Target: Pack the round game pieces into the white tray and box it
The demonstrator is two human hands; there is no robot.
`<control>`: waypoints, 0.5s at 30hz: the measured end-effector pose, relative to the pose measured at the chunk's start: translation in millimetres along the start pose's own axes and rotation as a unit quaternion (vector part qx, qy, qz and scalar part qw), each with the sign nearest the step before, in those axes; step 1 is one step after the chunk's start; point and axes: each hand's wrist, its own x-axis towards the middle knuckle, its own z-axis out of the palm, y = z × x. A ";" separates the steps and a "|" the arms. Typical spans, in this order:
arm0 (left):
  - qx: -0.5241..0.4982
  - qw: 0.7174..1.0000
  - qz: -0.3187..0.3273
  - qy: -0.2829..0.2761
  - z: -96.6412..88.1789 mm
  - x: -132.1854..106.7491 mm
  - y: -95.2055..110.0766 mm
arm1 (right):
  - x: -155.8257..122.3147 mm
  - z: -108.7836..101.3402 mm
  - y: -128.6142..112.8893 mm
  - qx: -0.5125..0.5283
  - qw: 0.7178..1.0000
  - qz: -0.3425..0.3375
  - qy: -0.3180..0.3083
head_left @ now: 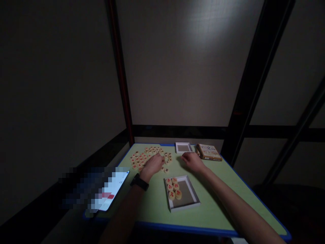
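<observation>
Round cream-coloured Chinese chess pieces [136, 158] with red or dark characters lie scattered over the far left of the green table. My left hand [155, 163], with a black band on its wrist, is down among them; its fingers are bent together and their tips are hidden. To the right of the pieces is my right hand [192, 161], its fingers curled in; whatever they may hold does not show. Nearer to me lies a shallow white-rimmed tray [193, 186]. Several red-marked pieces [174, 188] stand in two columns along its left side.
A second white-rimmed tray [183, 143] lies at the far edge, with a printed box [208, 151] to its right. On the left edge rests a lit tablet-like screen [114, 189], partly blurred out. Blue edging [188, 229] borders the table [215, 213]; walls rise behind and at left.
</observation>
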 end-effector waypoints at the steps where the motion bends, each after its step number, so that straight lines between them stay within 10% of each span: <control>1: -0.004 1.000 0.003 0.002 1.2 0.9 -2.5 | -2.2 3.1 4.8 -0.002 1.000 0.008 0.000; 7: -0.001 0.994 -0.080 0.079 -4.2 3.8 -30.4 | -10.4 6.7 25.0 -0.025 0.998 0.050 0.003; 15: 0.047 0.993 -0.112 -0.007 -14.3 4.8 -61.9 | -8.1 7.4 31.0 -0.036 0.998 0.055 -0.004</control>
